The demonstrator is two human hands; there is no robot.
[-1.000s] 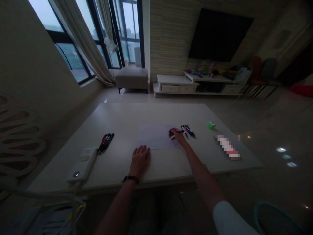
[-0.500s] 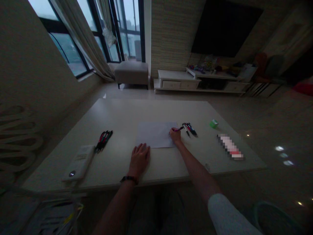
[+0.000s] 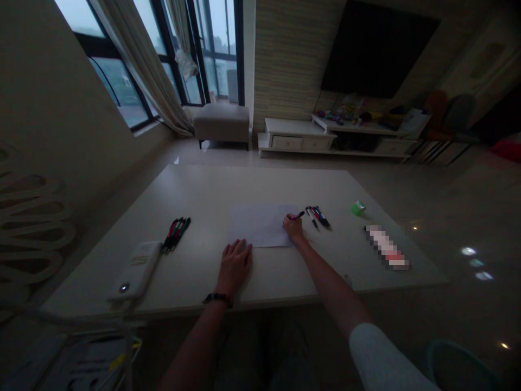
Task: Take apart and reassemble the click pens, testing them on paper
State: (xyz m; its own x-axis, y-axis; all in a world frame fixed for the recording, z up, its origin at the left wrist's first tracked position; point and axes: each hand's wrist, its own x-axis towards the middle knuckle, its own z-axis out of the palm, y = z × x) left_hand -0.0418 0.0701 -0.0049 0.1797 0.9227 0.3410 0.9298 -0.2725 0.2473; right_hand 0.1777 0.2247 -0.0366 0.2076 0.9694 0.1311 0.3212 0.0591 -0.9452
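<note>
White rectangular paper (image 3: 260, 225), right hand (image 3: 293, 227) gripping slim dark pen (image 3: 300, 215), left hand (image 3: 235, 263) lying flat

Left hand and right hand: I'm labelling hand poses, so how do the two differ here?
The left hand lies palm down with nothing visible in its grasp; the right hand is curled round a dark pen.
The left hand is at the near edge of the white paper; the right hand is at its right side.
The left hand has a dark band at its wrist; the right hand shows none.
Both are ungloved.
</note>
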